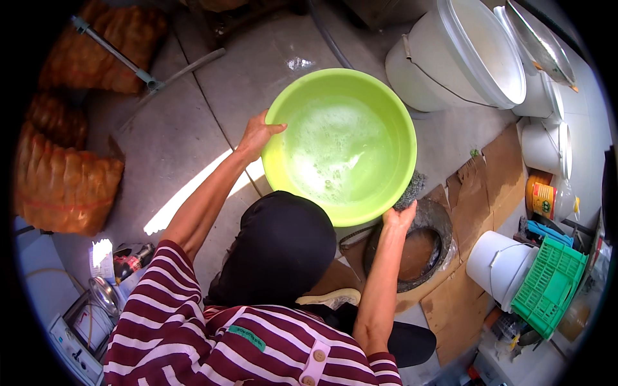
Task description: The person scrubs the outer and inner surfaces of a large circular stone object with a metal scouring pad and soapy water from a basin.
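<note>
I hold a lime-green plastic basin (402, 138) out over the floor, tilted, with foamy water (335, 151) in it. My left hand (259, 134) grips its left rim, with the thumb over the edge and the fingers hidden behind. At the lower right, my right hand (400, 217) is closed at the basin's edge, its fingers partly hidden. A grey wiry scouring pad (412, 190) shows between that hand and the basin. Just beyond the right hand, a dark round tub (444, 222) with brownish liquid sits low on the floor.
Large white buckets (425, 71) stand at the upper right. Flattened cardboard (463, 302) covers floor on the right, near a white pail (492, 260) and a green crate (550, 283). Orange mesh sacks (67, 180) and a squeegee-like pole (119, 55) are at the left. A dark hose (328, 32) runs behind the basin.
</note>
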`<state>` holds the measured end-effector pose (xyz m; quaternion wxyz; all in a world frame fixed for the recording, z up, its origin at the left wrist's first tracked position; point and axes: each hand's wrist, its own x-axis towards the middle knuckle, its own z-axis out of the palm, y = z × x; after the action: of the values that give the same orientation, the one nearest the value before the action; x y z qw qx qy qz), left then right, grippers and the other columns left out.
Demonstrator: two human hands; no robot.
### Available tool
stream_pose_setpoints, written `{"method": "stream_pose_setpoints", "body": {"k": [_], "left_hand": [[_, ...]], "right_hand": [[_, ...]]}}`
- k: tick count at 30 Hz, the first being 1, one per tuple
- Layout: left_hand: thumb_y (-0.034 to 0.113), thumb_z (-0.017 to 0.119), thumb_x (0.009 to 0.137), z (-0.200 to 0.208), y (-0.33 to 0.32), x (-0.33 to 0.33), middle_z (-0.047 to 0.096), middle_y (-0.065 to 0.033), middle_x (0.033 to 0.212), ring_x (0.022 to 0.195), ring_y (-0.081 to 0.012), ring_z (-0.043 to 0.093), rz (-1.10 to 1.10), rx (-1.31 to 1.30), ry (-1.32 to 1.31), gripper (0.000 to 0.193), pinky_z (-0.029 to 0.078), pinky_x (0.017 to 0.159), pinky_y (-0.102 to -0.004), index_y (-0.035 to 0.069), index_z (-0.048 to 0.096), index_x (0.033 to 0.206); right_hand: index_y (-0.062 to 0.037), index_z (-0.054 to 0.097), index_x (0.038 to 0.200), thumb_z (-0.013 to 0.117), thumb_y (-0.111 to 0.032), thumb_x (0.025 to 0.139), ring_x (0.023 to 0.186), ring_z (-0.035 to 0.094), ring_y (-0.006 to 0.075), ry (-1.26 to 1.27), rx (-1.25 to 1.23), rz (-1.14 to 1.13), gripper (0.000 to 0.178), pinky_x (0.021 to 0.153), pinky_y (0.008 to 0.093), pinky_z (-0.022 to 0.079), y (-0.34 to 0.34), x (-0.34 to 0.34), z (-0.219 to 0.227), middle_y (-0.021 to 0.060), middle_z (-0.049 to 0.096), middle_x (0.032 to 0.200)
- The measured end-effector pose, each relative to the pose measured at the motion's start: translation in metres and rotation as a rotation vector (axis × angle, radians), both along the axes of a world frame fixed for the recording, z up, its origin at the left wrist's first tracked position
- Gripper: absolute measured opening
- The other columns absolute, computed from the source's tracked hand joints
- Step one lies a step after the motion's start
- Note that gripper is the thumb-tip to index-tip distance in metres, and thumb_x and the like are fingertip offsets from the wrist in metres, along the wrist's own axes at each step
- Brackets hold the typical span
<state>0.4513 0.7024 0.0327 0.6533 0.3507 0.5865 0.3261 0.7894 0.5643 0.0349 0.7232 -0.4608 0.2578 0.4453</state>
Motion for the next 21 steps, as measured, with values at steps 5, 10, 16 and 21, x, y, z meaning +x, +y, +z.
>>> {"method": "stream_pose_setpoints", "body": {"k": [5, 10, 16, 21], "left_hand": [[0.002, 0.062, 0.086, 0.01, 0.035, -0.011, 0.065, -0.015, 0.112, 0.093, -0.0223, 0.065, -0.009, -0.062, 0.051, 0.043, 0.055, 0.078, -0.0367, -0.002, 0.055, 0.128], [0.005, 0.06, 0.088, -0.013, 0.075, -0.072, 0.065, -0.0144, 0.111, 0.092, -0.0228, 0.066, -0.031, -0.03, 0.024, 0.04, 0.056, 0.08, -0.0366, -0.001, 0.055, 0.127], [0.009, 0.063, 0.088, -0.031, 0.121, -0.122, 0.065, -0.0148, 0.11, 0.093, -0.0239, 0.066, -0.045, -0.016, 0.054, 0.038, 0.055, 0.081, -0.036, -0.002, 0.057, 0.124], [0.012, 0.063, 0.09, -0.045, 0.156, -0.164, 0.067, -0.0137, 0.109, 0.095, -0.0235, 0.067, -0.103, -0.01, 0.026, 0.037, 0.055, 0.082, -0.0364, -0.002, 0.057, 0.123]], "right_hand": [[-0.0019, 0.05, 0.133, 0.03, -0.033, 0.1, 0.123, 0.052, 0.0369, 0.035, -0.029, -0.035, 0.05, 0.107, 0.0536, 0.04, 0.024, -0.032, 0.013, 0.019, 0.054, 0.134], [-0.0017, 0.052, 0.128, 0.032, -0.031, 0.101, 0.12, 0.055, 0.032, 0.113, 0.044, -0.064, 0.045, 0.105, 0.0511, 0.043, 0.065, -0.076, 0.003, 0.0165, 0.056, 0.132], [-0.0003, 0.055, 0.123, 0.033, -0.029, 0.101, 0.117, 0.057, 0.032, 0.17, 0.221, -0.048, 0.042, 0.103, 0.049, 0.045, 0.108, -0.101, -0.039, 0.0151, 0.062, 0.123], [-0.001, 0.056, 0.117, 0.033, -0.028, 0.103, 0.109, 0.061, 0.0271, 0.2, 0.195, -0.046, 0.038, 0.1, 0.0456, 0.048, 0.133, -0.128, -0.046, 0.0125, 0.063, 0.118]]}}
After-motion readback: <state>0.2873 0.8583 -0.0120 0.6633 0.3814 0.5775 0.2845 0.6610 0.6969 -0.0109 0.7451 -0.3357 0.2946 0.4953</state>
